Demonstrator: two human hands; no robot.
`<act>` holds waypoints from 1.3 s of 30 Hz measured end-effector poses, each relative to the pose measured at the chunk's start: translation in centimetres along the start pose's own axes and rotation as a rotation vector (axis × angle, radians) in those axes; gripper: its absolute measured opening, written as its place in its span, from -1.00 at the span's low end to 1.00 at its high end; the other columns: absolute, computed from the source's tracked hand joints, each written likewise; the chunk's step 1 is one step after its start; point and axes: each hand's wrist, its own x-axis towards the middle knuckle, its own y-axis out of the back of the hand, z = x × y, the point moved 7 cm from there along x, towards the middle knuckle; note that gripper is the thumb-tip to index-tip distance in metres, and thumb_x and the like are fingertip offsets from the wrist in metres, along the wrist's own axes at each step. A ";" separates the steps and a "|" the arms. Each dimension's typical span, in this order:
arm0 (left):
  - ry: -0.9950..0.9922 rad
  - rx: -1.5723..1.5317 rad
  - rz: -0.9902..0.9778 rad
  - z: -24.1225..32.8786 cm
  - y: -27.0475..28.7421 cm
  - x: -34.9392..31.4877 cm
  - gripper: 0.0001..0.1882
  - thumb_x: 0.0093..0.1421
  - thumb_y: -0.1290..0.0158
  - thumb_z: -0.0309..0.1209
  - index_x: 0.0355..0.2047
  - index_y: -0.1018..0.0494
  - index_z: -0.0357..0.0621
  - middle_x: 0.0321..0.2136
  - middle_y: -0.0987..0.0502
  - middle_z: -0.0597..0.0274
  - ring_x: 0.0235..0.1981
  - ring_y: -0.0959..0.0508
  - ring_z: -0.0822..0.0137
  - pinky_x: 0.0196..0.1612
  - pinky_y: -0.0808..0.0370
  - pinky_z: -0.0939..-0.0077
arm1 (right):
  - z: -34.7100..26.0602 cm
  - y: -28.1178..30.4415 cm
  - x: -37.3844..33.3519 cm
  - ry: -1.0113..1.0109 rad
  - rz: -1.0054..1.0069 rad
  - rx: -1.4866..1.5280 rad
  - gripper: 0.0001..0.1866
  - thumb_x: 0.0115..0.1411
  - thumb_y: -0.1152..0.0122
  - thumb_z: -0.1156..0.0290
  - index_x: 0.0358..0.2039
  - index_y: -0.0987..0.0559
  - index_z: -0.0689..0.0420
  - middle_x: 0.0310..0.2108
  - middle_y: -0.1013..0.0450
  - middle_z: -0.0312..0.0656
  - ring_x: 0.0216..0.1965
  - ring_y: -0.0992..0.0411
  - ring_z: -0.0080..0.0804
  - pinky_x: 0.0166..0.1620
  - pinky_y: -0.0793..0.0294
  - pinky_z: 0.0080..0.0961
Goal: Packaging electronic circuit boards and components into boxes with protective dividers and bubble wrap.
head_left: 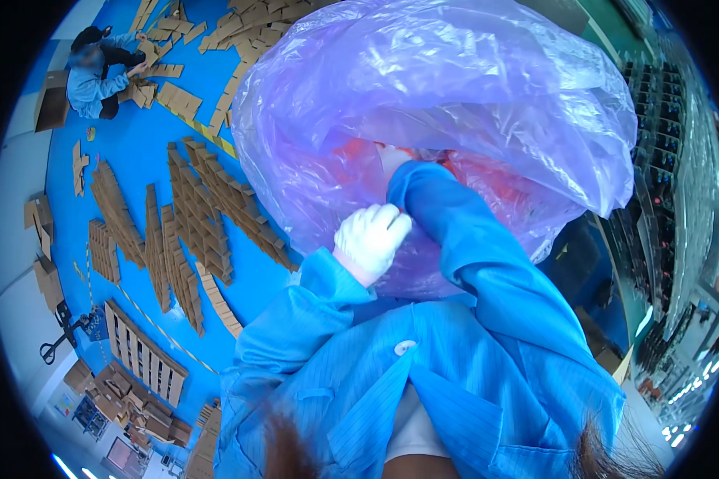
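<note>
A large, translucent purple plastic bag [455, 72] spreads in front of me, its mouth facing my body. My left hand [371, 239], in a white glove, is closed on the bag's near edge, right beside my right sleeve. My right arm reaches into the mouth of the bag. Only part of my right hand [391, 160], also gloved in white, shows inside, and its fingers are hidden. Around it, orange-red material [495, 182] shows through the film; its kind cannot be made out.
Rows of folded cardboard dividers [200, 207] stand on the blue floor [136, 148] to the left. Beyond them a person [100, 76] crouches among flat cardboard pieces. A wooden pallet [144, 351] lies at the lower left. Dark racks [659, 160] line the right side.
</note>
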 end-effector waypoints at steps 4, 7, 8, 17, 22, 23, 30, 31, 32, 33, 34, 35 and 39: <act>-0.076 -0.029 0.093 0.4 -0.3 2.7 -0.85 -0.14 0.02 -0.42 -0.49 -0.28 -0.06 -0.56 -0.26 0.20 -0.59 -0.36 0.15 -0.54 -0.36 0.29 | 3.6 5.4 1.4 0.648 -0.115 0.026 -0.58 -0.07 -0.13 0.44 -0.12 -0.41 0.09 -0.21 -0.39 -0.11 -0.23 -0.36 -0.16 -0.11 -0.34 -0.31; -0.082 -0.018 0.077 -0.2 -1.2 4.3 -0.86 -0.12 0.03 -0.42 -0.49 -0.29 -0.07 -0.55 -0.28 0.17 -0.58 -0.38 0.10 -0.53 -0.37 0.24 | 4.8 10.4 -3.8 0.976 -0.622 0.470 -0.63 -0.08 -0.10 0.51 -0.17 -0.44 0.14 -0.27 -0.41 -0.14 -0.27 -0.37 -0.23 -0.17 -0.37 -0.34; 0.001 0.017 -0.004 -0.9 -1.8 4.7 -0.84 -0.11 0.03 -0.42 -0.44 -0.33 -0.05 -0.49 -0.33 0.19 -0.52 -0.41 0.08 -0.47 -0.38 0.25 | 4.5 12.4 -5.7 0.971 -0.601 0.467 -0.63 -0.08 -0.10 0.51 -0.17 -0.44 0.14 -0.27 -0.41 -0.14 -0.27 -0.37 -0.23 -0.17 -0.37 -0.34; 0.028 0.126 -0.163 -0.6 -1.8 10.5 -0.65 -0.05 0.05 -0.36 -0.19 -0.36 -0.05 -0.22 -0.40 0.02 -0.32 -0.45 -0.10 -0.28 -0.42 0.15 | 15.9 21.2 -17.8 0.322 0.430 0.918 -0.54 -0.09 -0.10 0.37 -0.13 -0.41 0.29 -0.23 -0.43 -0.10 -0.27 -0.39 -0.27 -0.21 -0.40 -0.54; -0.028 -1.280 -0.378 11.0 -0.9 9.7 -0.35 -0.02 -0.11 -0.20 0.04 -0.19 -0.19 0.00 -0.29 0.08 -0.11 -0.40 0.06 -0.02 -0.30 0.31 | 18.2 18.6 -25.7 0.162 0.260 1.146 -0.61 -0.10 -0.10 0.41 -0.21 -0.43 0.30 -0.34 -0.44 -0.09 -0.34 -0.39 -0.28 -0.21 -0.37 -0.53; -0.033 -1.339 -0.489 13.0 -2.1 8.6 -0.39 -0.01 -0.11 -0.27 0.03 -0.20 -0.20 -0.04 -0.33 0.08 -0.12 -0.40 0.09 -0.03 -0.32 0.33 | 18.2 18.3 -27.5 0.144 0.292 1.174 -0.61 -0.10 -0.10 0.41 -0.21 -0.43 0.30 -0.34 -0.44 -0.09 -0.34 -0.39 -0.28 -0.21 -0.37 -0.53; 0.377 -1.711 -1.034 25.8 -9.1 -0.1 -0.45 -0.03 -0.12 -0.45 0.00 -0.23 -0.21 -0.14 -0.41 0.06 -0.17 -0.45 0.17 -0.08 -0.40 0.41 | 21.3 17.1 -41.2 0.141 0.733 0.970 -0.61 -0.09 -0.05 0.47 -0.17 -0.37 0.24 -0.29 -0.38 -0.06 -0.31 -0.36 -0.30 -0.19 -0.35 -0.52; 0.363 -1.722 -1.041 27.8 -9.2 -0.6 -0.45 -0.03 -0.12 -0.46 -0.01 -0.23 -0.21 -0.14 -0.41 0.05 -0.18 -0.46 0.18 -0.09 -0.41 0.42 | 22.3 16.8 -43.5 0.163 0.840 0.993 -0.61 -0.09 -0.06 0.45 -0.18 -0.38 0.24 -0.30 -0.39 -0.04 -0.32 -0.37 -0.26 -0.19 -0.35 -0.50; 0.348 -1.734 -1.050 29.7 -9.6 -1.1 -0.45 -0.04 -0.13 -0.46 -0.01 -0.23 -0.21 -0.14 -0.40 0.05 -0.18 -0.46 0.19 -0.09 -0.42 0.43 | 23.3 16.6 -45.8 0.183 0.951 1.011 -0.61 -0.09 -0.06 0.42 -0.18 -0.38 0.24 -0.31 -0.40 -0.03 -0.33 -0.38 -0.22 -0.20 -0.36 -0.49; 0.322 -1.719 -1.110 31.9 -10.5 -2.0 -0.45 -0.04 -0.13 -0.46 -0.01 -0.23 -0.21 -0.14 -0.40 0.05 -0.18 -0.46 0.19 -0.09 -0.42 0.43 | 24.7 15.8 -47.8 0.150 1.001 1.012 -0.61 -0.09 -0.06 0.42 -0.18 -0.38 0.24 -0.31 -0.40 -0.03 -0.33 -0.38 -0.22 -0.20 -0.36 -0.49; 0.276 -1.729 -1.138 34.1 -11.1 -2.7 -0.45 -0.04 -0.13 -0.46 -0.01 -0.23 -0.21 -0.14 -0.40 0.05 -0.18 -0.46 0.18 -0.09 -0.42 0.42 | 25.9 15.2 -50.0 0.139 1.069 1.006 -0.60 -0.09 -0.06 0.43 -0.16 -0.37 0.24 -0.29 -0.38 -0.03 -0.32 -0.37 -0.24 -0.19 -0.35 -0.50; 0.229 -1.741 -1.178 36.5 -11.9 -3.5 -0.45 -0.05 -0.13 -0.47 -0.02 -0.24 -0.21 -0.14 -0.41 0.05 -0.18 -0.46 0.17 -0.09 -0.43 0.41 | 27.3 14.5 -52.4 0.118 1.142 0.995 -0.58 -0.08 -0.06 0.44 -0.14 -0.35 0.25 -0.27 -0.37 -0.04 -0.31 -0.36 -0.26 -0.19 -0.35 -0.51; 0.082 -1.784 -1.439 47.4 -14.4 -9.3 -0.45 -0.06 -0.12 -0.47 -0.02 -0.24 -0.21 -0.15 -0.41 0.04 -0.18 -0.46 0.15 -0.10 -0.43 0.38 | 32.6 11.1 -62.7 -0.069 1.416 0.888 -0.55 -0.06 -0.07 0.45 -0.10 -0.32 0.26 -0.22 -0.35 -0.05 -0.27 -0.35 -0.30 -0.18 -0.33 -0.54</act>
